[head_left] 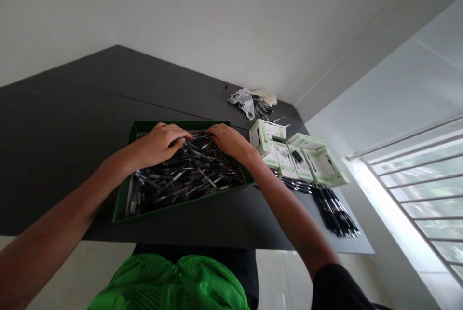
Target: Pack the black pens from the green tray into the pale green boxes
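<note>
A green-rimmed box [123,194] full of loose black and clear pens [191,175] sits on the dark table in front of me. My left hand [162,142] reaches over its far left part, fingers stretched to the right and thumb slightly apart, touching the pens. Opposite it, my right hand [227,140] comes in from the right. Its fingers bend down onto the pens near the far edge, and their tips are partly hidden. No pen is seen lifted in either hand.
Right of the box stand several pale green and white cartons [282,158], one with a small black item inside. Nearer me lie neat rows of black pens [334,211]. Grey and cream gloves [244,102] lie beside more pens at the back, by the wall.
</note>
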`<state>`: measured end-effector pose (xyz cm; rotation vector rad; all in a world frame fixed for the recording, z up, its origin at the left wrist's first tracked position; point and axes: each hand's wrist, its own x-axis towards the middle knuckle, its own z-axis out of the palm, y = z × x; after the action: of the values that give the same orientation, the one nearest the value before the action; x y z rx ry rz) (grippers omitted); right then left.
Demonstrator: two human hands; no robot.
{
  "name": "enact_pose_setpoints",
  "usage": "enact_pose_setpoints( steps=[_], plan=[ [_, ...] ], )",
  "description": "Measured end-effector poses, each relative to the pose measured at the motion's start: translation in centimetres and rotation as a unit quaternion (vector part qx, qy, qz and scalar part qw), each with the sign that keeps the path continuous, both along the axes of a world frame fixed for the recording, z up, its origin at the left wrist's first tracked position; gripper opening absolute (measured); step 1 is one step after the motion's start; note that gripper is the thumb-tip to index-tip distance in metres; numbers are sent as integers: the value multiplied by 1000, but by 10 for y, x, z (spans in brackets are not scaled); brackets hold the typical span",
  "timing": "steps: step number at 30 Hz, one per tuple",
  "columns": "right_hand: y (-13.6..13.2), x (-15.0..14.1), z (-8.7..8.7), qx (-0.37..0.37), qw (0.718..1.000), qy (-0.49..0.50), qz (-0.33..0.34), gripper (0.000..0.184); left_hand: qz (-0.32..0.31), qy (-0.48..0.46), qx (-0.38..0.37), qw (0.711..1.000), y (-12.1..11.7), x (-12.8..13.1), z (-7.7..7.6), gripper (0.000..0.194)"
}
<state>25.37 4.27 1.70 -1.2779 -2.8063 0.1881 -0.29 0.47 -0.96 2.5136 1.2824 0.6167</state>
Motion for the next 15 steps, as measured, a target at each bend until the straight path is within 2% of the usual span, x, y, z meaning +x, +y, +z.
enact_pose_setpoints(
  steps=[5,10,15],
  plan=[
    [12,-3,-10,-34,999,-31,-3,38,8,37,-29,999,0,-4,-11,45],
    [16,-2,-19,-73,997,-17,21,26,18,61,-17,998,-3,-4,-6,45],
    [13,-1,-18,-51,999,0,-6,27,24,60,-40,997,-6,-3,-2,43]
  ],
)
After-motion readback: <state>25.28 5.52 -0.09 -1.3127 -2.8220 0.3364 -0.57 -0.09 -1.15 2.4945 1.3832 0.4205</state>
